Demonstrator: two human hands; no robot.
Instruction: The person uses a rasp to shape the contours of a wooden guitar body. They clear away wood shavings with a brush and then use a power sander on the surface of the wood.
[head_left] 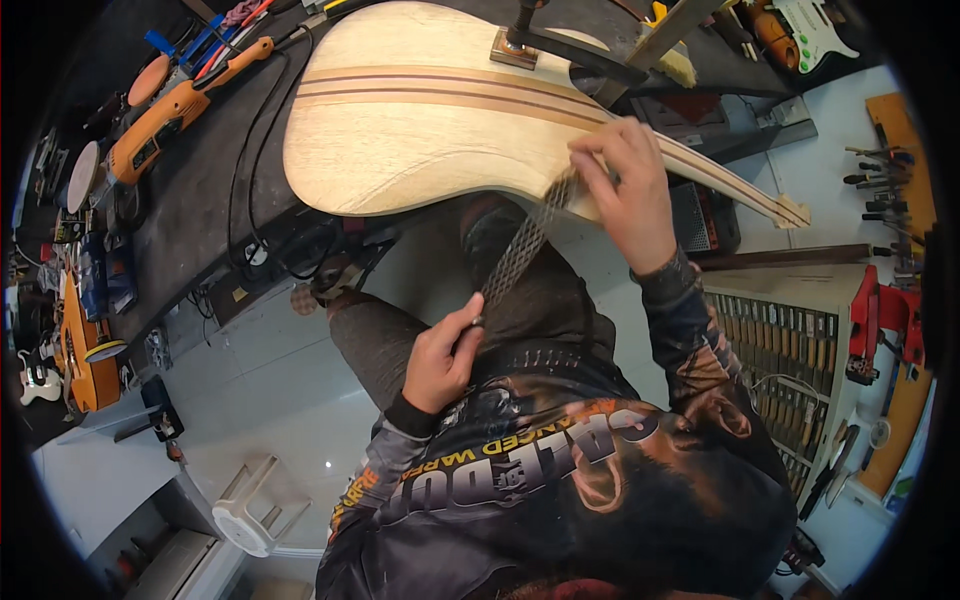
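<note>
Pale, glossy tiles cover the floor [235, 400], and a long, dark workbench [215, 215] crosses the upper left, its top scuffed and dusty. A light-coloured cabinet [845, 300] stands on the right, with rows of narrow, handled pieces in its open front. The pale wooden guitar body [400, 125] lies partly on the bench, its near edge overhanging above the person's legs; dark and brown stripes run its length and continue along the neck, which points right. Its bare wood looks matt, with a curved line marking the contour near the edge. A white plastic stool [250, 510] stands at lower left. On the bench lies an orange power tool [180, 105], its black cable looping across the top. A dark clamp [575, 45] bears on the guitar's upper side through a small wooden block [514, 48].

The hands are apart, at opposite ends of a perforated metal rasp [522, 250], slanting up from the lap to the guitar's near edge. The left hand [440, 358] is closed round its lower end; the right hand [635, 190] pinches the upper end beside the wood.
</note>
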